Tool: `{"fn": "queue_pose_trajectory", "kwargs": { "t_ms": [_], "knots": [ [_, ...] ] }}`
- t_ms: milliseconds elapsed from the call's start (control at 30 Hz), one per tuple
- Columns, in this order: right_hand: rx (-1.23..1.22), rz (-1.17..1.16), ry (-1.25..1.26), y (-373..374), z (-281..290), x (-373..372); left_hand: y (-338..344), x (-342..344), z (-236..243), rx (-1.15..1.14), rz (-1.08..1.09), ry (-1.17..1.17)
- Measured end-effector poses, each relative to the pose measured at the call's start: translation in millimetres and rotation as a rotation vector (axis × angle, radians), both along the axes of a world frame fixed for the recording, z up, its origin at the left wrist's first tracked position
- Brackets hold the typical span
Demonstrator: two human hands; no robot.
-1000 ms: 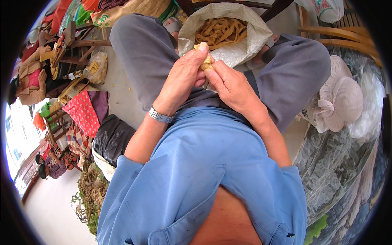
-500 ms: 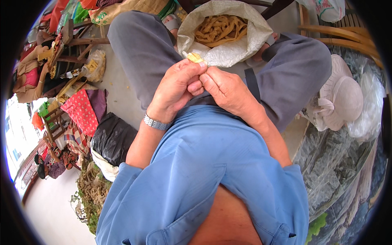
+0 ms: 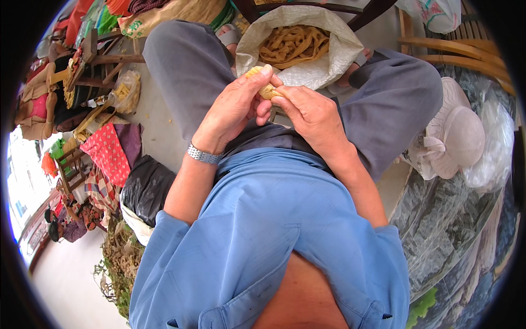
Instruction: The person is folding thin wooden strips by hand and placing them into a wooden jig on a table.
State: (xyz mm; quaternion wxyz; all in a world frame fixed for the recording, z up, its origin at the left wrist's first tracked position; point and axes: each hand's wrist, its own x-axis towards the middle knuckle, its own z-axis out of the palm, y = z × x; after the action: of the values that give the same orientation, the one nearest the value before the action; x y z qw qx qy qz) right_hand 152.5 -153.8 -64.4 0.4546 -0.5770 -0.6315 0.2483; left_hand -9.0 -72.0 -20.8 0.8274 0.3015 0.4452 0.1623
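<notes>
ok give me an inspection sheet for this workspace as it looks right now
surface: pale floor between the knees, a few yellow crumbs on it
job's things: small yellow piece held in both hands; open white sack of tan strips between the legs
clutter: red patterned cloth, black bag, white hat, clear plastic bags, pile of roots
grippers: left hand and right hand both pinch the piece; metal watch on the left wrist
cables: nothing seen
surroundings: wooden chair on the right, wooden stools and bundles on the left
</notes>
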Motion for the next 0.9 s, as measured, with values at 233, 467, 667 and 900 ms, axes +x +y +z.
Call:
{"fn": "queue_pose_trajectory", "kwargs": {
  "t_ms": [233,467,667,900],
  "knots": [
    [0.075,0.048,-0.152,6,5,5,0,-7,-20,0.007,0.038,-0.108],
    [-0.019,0.028,-0.085,15,5,11,18,-13,-27,0.006,0.117,-0.231],
    [-0.18,-0.001,-0.05,28,13,31,35,-9,-27,0.174,0.085,-0.166],
    [-0.388,0.033,0.236,29,33,46,59,8,-22,0.215,0.06,-0.127]
  ]
}}
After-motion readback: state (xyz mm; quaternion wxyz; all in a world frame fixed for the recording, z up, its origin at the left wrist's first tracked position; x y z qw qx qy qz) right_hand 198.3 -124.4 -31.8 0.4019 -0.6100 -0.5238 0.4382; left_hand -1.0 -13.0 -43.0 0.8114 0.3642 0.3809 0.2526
